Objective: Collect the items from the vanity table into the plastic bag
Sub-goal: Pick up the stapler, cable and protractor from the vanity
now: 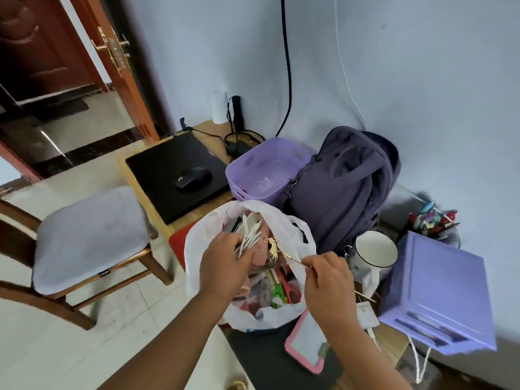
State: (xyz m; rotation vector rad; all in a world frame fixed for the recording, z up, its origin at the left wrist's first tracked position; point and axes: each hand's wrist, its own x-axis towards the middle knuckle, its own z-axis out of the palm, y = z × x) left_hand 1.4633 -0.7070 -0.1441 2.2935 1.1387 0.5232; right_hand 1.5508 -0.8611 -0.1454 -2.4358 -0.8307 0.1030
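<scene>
A white plastic bag (284, 220) stands open at the table's front edge, filled with several small items, among them red scissors (291, 291) and a green piece. My left hand (225, 263) is over the bag's mouth, closed on a bundle of thin white sticks (250, 235). My right hand (329, 280) pinches the thin end of a gold hairpin (277, 249), whose ornate head hangs above the bag's opening.
A pink-framed mirror (305, 342) lies in front of the bag. A white mug (374, 250), a purple drawer box (439, 294), a grey backpack (346, 187), a purple basket (261, 170), and a laptop (168, 175) with a mouse (194, 178) fill the table. A chair (87, 235) stands left.
</scene>
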